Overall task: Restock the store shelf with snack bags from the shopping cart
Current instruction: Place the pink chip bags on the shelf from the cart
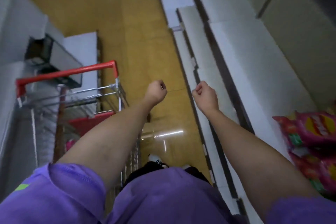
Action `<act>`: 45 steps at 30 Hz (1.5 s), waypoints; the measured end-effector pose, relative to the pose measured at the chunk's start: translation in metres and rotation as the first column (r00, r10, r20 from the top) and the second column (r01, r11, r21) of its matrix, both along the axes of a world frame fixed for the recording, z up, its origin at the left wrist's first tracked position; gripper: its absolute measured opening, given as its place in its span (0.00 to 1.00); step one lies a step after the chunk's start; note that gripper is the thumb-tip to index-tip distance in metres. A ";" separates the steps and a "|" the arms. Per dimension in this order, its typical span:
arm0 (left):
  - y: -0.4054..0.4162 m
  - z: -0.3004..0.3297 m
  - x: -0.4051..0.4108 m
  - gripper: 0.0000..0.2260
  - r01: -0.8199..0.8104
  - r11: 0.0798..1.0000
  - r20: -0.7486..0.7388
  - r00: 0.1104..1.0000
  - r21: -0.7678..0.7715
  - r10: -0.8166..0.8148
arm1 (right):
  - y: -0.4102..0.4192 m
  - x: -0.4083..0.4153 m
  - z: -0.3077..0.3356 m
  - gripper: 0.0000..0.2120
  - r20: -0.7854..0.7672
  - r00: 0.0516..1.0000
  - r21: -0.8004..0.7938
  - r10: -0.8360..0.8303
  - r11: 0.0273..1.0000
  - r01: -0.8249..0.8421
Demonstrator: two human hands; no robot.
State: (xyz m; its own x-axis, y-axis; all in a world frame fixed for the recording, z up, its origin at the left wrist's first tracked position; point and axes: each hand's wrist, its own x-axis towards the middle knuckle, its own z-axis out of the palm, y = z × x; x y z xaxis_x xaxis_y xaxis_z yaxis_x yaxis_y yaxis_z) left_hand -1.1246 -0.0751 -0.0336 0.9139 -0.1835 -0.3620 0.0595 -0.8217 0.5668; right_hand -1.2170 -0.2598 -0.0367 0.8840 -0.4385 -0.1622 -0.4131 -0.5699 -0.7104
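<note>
- The left hand (156, 90) is curling into a loose fist with an empty grip, hanging over the floor (138, 45) between cart and shelf.
- The right hand (205, 94) is doing likewise, holding nothing, just beside the shelf (241, 71) edge.
- Snack bags (309, 143) are lying stacked on the shelf at right, probably already stocked.
- The cart (72, 85) is standing at left within reach; something pink is showing inside it, likely more bags.
</note>
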 end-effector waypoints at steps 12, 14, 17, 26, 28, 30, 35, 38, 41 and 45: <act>0.236 -0.033 -0.040 0.05 -0.604 0.797 -0.021 0.796 0.011 0.604 | 0.231 0.085 -0.016 0.06 -0.034 0.786 0.043 0.617 0.787 -0.616; 0.267 -0.036 -0.054 0.06 -0.687 0.727 -0.041 0.726 0.004 0.686 | 0.264 0.086 -0.016 0.06 -0.032 0.743 0.049 0.668 0.744 -0.666; 0.308 -0.037 -0.079 0.05 -0.767 0.641 -0.083 0.637 0.031 0.766 | 0.306 0.081 -0.017 0.06 -0.048 0.658 0.042 0.751 0.660 -0.750; 0.364 -0.046 -0.140 0.05 -0.913 0.407 -0.199 0.392 0.035 0.898 | 0.383 0.073 -0.041 0.06 -0.160 0.394 0.110 0.905 0.413 -0.904; 0.370 -0.051 -0.150 0.04 -0.945 0.325 -0.240 0.310 0.027 0.920 | 0.400 0.078 -0.052 0.07 -0.176 0.342 0.121 0.923 0.365 -0.923; 0.371 -0.053 -0.162 0.03 -0.972 0.233 -0.268 0.219 0.023 0.938 | 0.416 0.081 -0.063 0.07 -0.206 0.288 0.148 0.935 0.321 -0.936; 0.374 -0.065 -0.181 0.06 -0.988 0.131 -0.260 0.106 0.080 0.960 | 0.448 0.077 -0.086 0.09 -0.255 0.156 0.239 0.954 0.219 -0.946; 0.374 -0.075 -0.185 0.03 -0.991 0.071 -0.283 0.038 0.109 0.958 | 0.463 0.074 -0.101 0.08 -0.260 0.058 0.269 0.964 0.130 -0.954; 0.374 -0.088 -0.185 0.02 -0.994 0.029 -0.320 -0.005 0.102 0.947 | 0.474 0.077 -0.118 0.08 -0.285 -0.002 0.266 0.958 0.077 -0.961; 0.374 -0.111 -0.180 0.01 -0.994 -0.011 -0.349 -0.050 0.112 0.936 | 0.486 0.078 -0.144 0.10 -0.321 -0.048 0.288 0.946 0.049 -0.956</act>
State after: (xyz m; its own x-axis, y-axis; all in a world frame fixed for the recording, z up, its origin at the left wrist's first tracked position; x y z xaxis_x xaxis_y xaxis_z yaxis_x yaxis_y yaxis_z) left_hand -1.3048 0.2985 -0.1441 0.1003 0.7295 -0.6766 0.8705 0.2649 0.4148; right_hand -1.1393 0.2261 -0.1809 0.3303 0.7626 -0.5561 0.3601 -0.6465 -0.6726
